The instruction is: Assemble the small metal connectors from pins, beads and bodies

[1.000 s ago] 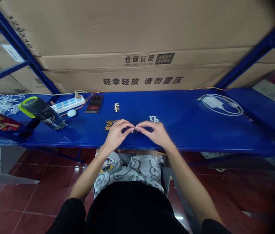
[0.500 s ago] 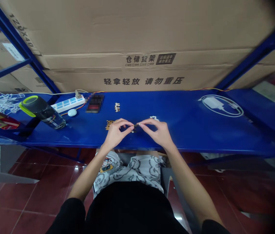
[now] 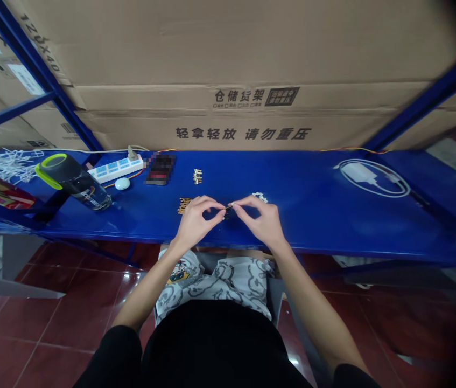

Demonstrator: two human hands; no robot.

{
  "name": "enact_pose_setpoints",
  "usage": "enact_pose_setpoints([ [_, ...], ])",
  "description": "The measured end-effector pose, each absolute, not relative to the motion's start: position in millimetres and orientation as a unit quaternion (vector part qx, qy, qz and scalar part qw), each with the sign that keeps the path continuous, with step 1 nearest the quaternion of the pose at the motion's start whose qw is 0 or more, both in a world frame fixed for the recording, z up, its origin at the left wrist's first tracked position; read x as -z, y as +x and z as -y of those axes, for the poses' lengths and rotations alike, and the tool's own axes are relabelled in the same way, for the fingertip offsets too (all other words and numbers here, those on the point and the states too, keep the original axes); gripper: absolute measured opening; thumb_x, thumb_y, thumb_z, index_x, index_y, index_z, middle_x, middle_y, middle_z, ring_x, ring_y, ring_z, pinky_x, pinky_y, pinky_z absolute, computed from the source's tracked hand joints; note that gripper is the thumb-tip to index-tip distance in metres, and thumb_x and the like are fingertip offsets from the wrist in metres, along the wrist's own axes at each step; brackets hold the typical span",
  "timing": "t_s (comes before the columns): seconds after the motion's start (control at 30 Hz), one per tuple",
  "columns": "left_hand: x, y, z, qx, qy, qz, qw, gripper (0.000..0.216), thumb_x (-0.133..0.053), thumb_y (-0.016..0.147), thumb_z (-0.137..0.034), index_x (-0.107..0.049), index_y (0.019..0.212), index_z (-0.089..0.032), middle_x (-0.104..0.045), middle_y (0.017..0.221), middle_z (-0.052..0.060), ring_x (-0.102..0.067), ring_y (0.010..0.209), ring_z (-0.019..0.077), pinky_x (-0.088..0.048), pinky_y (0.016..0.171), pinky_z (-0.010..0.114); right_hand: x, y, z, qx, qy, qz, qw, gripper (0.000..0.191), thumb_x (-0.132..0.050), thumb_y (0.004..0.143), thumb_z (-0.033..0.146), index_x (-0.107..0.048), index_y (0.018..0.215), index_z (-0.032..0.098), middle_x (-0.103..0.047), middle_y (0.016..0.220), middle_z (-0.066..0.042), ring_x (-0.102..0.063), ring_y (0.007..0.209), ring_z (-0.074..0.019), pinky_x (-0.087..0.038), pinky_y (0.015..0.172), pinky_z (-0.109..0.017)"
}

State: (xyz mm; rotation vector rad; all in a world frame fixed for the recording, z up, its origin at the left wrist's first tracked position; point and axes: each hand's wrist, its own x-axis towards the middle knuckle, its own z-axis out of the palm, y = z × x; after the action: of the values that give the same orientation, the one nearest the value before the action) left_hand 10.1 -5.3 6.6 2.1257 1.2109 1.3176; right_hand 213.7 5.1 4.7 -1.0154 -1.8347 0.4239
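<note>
Both of my hands are raised just above the front of the blue shelf [image 3: 316, 215], fingertips meeting. My left hand [image 3: 196, 220] and my right hand [image 3: 260, 217] each pinch one end of a small thin pin-like part [image 3: 228, 206] held between them. A little heap of brass-coloured parts [image 3: 183, 204] lies just left of my left hand. Small white pieces [image 3: 259, 196] sit behind my right hand. A small group of finished-looking pale parts [image 3: 197, 176] rests farther back.
On the left lie a dark bottle with a green rim [image 3: 72, 181], a white power strip [image 3: 115, 168], a white mouse-like puck [image 3: 122, 184] and a dark phone [image 3: 160, 168]. A white charger with coiled cable [image 3: 369, 177] is at the right. Cardboard boxes [image 3: 244, 70] stand behind.
My hands have drifted slightly up and away on the shelf while keeping their pinch on the small part; the view shifted a little.
</note>
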Motion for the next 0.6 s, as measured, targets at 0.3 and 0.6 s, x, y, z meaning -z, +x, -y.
enact_pose_setpoints([
  [0.3, -5.9, 11.0, 5.8, -0.474, 0.754, -0.431, 0.142, 0.006, -0.071, 0.091, -0.027, -0.073, 0.089, -0.022, -0.073, 0.091, 0.001, -0.061, 0.073, 0.0154, -0.047, 0.084, 0.036, -5.5, 214.1, -6.5, -0.231, -0.425, 0.722, 0.496, 0.013, -0.07, 0.09, 0.037, -0.074, 0.091, 0.025, -0.08, 0.092, -0.003, -0.076, 0.086, -0.0225, -0.06, 0.082, -0.038],
  [0.6, -2.9, 10.7, 7.8, -0.468, 0.756, -0.444, 0.115, 0.012, -0.067, 0.095, -0.032, -0.073, 0.09, -0.023, -0.072, 0.093, 0.002, -0.061, 0.076, 0.0165, -0.046, 0.082, 0.036, -5.9, 208.4, -7.2, -0.343, -0.418, 0.665, 0.515, 0.02, -0.078, 0.083, 0.043, -0.073, 0.086, 0.023, -0.08, 0.091, -0.005, -0.077, 0.089, -0.0246, -0.062, 0.087, -0.042],
])
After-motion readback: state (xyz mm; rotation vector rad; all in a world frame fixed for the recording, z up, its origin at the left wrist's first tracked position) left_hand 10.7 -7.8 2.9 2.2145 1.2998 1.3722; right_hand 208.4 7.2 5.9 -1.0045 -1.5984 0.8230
